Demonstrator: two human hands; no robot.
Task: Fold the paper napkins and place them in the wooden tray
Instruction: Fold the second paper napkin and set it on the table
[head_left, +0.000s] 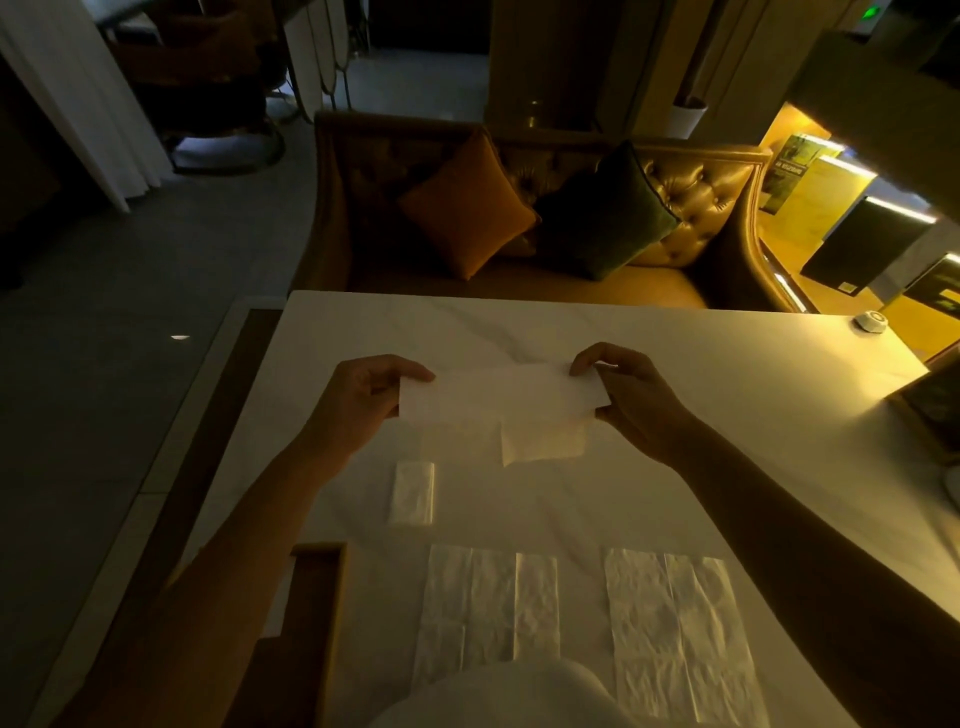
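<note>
I hold a white paper napkin (498, 394) stretched flat above the white table (675, 353). My left hand (363, 395) pinches its left edge and my right hand (628, 395) pinches its right edge. A lower flap of the napkin (543, 441) hangs below the right half. Two unfolded napkins lie flat near me, one in the middle (483, 608) and one to the right (680, 634). A small clear wrapper or folded piece (413, 493) lies left of centre. A corner of the wooden tray (317, 582) shows at the table's near left, partly under my left forearm.
A tufted golden sofa (691, 208) with an orange cushion (467, 202) and a dark green cushion (602, 213) stands beyond the table's far edge. A small round white object (871, 320) sits at the far right corner. A dark framed object (935, 400) rests at the right edge.
</note>
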